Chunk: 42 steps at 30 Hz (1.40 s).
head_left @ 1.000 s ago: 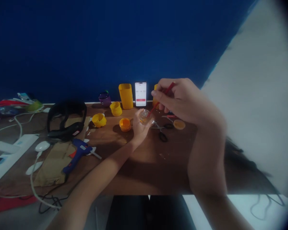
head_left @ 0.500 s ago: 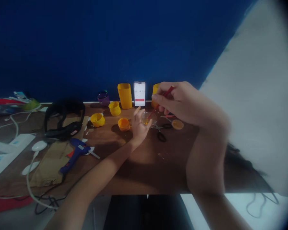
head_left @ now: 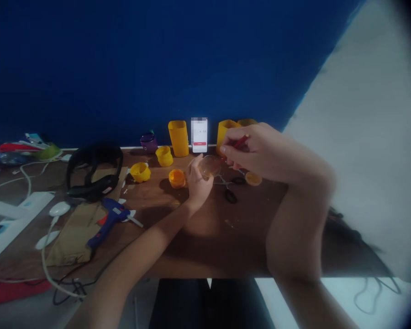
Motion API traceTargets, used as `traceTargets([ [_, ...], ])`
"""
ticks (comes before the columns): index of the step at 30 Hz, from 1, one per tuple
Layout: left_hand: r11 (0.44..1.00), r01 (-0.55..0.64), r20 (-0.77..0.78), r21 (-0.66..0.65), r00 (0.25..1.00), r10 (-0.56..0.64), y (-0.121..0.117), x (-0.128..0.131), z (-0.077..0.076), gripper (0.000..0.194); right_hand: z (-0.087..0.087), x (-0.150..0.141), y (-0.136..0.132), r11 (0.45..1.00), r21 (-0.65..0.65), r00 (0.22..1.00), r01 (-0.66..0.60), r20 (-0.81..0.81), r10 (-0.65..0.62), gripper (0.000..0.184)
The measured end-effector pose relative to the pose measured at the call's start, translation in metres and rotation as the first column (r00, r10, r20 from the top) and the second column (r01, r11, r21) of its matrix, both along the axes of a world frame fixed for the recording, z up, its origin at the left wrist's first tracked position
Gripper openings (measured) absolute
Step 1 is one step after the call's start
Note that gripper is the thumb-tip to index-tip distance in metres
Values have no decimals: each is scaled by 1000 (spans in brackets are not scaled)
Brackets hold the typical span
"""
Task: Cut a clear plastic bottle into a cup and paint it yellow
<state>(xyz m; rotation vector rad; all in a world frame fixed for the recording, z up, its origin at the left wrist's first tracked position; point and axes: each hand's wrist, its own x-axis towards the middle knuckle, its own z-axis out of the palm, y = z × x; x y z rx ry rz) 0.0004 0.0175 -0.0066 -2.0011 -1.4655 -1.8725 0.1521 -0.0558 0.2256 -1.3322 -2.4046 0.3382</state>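
My left hand is wrapped around a small clear plastic cup, whose round mouth faces partly toward me. My right hand pinches a thin red paintbrush between thumb and fingers, just right of the cup. The brush's lower end is faint and blurred near the cup's rim. Left of my left hand stands an open jar of orange paint. Scissors with black handles lie under and right of the cup, beside a round orange-yellow lid.
Yellow containers stand by the blue wall around a propped phone. Two small yellow cups and a purple jar are to the left. A blue glue gun, black headset, cardboard and cables crowd the left side.
The paintbrush has been drawn back from inside the clear cup toward the right. The cup has turned in my left hand, so its mouth shows more. My right hand has shifted slightly right and down.
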Motion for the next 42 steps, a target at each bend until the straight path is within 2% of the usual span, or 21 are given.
traceTargets([
  [4,1000,3,-18,11,1000,-3,0,1,0,72,0,2,0,1000,3,1000,12,-5,-12,27],
  [12,1000,1,-35,31,999,0,-1,0,0,69,-5,8,4,999,-49,999,-16,27,17,12],
  [21,999,27,-23,-41,999,-28,-4,0,2,72,0,7,-1,1000,1,1000,14,26,-14,14],
  [26,994,102,20,-37,995,-102,-4,1,1,73,0,9,-2,1000,-21,1000,21,22,-20,17],
  [31,993,100,115,-59,989,-93,0,2,0,71,3,5,-3,1000,28,1000,0,18,-1,18],
  [36,987,123,122,-99,986,-111,3,1,0,68,1,2,-1,995,96,1000,10,23,-12,20],
  [42,985,129,95,-114,988,-119,3,2,0,67,2,4,-4,1000,21,1000,12,-5,-12,21],
])
